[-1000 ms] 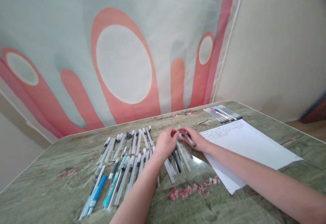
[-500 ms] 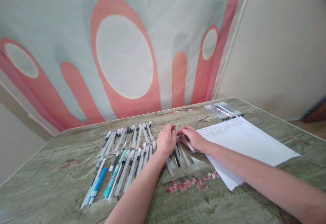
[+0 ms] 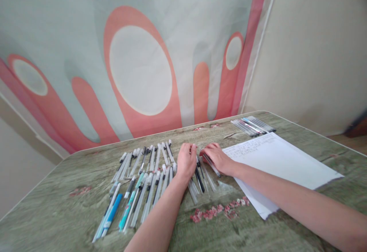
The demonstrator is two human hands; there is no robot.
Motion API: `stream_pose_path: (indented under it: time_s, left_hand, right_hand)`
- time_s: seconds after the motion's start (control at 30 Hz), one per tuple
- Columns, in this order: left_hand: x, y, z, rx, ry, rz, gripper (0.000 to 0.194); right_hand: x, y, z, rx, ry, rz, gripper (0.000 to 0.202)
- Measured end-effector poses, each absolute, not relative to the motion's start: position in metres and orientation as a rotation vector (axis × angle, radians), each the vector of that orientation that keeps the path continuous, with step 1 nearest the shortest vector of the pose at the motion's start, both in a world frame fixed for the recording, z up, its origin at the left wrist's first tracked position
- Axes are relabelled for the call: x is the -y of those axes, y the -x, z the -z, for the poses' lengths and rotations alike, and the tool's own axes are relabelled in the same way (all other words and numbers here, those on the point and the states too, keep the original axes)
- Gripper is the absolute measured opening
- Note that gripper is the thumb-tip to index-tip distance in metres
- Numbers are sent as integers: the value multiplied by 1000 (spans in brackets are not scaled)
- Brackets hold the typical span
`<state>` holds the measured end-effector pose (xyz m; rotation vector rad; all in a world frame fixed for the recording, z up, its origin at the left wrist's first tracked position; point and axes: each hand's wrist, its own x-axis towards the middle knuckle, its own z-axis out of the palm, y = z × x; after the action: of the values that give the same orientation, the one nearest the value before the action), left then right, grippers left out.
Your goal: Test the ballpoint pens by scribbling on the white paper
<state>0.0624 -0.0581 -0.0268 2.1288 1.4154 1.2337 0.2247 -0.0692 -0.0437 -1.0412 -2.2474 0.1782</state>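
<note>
My right hand (image 3: pixel 217 159) is closed round a clear pen (image 3: pixel 211 165) with a dark tip, left of the paper. My left hand (image 3: pixel 187 160) rests just beside it, fingers bent together over the pens; what they hold, if anything, is hidden. Below and between both hands lie several clear pens and a black pen (image 3: pixel 200 180). To the left, many clear and black pens (image 3: pixel 155 185) lie in two rows, with a blue marker (image 3: pixel 112 213) and a teal pen (image 3: pixel 126 210) at the near left end.
A white sheet of paper (image 3: pixel 275 168) with handwriting lies at the right of the wood-patterned table (image 3: pixel 71 214). Behind it sits a neat group of pens (image 3: pixel 252 126). A printed cloth (image 3: pixel 140 72) hangs beyond the table's far edge.
The view has shifted slightly. My left hand's fingers have straightened a little beside the right hand, which still holds the clear pen.
</note>
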Motion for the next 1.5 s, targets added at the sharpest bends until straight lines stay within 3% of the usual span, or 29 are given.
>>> stream_pose_path:
  time_s: [0.43,0.83,1.2,1.5]
  left_hand:
    - [62,-63,23,-1315,-2090,-1227,31]
    - [68,-66,20,-1087,-2243,-1113,19]
    - [68,-79,16,-999,-1516,-1026,30]
    - [68,-77,19,-1000,-1444,-1029,31]
  right_hand:
    - [66,-224,47,2118,1057,-150,17]
    - [69,-228,40,1739,1055,-281,16]
    - [73,-224,38,1653,998,-235,15]
    - [75,-224,35,1634,987,-194,9]
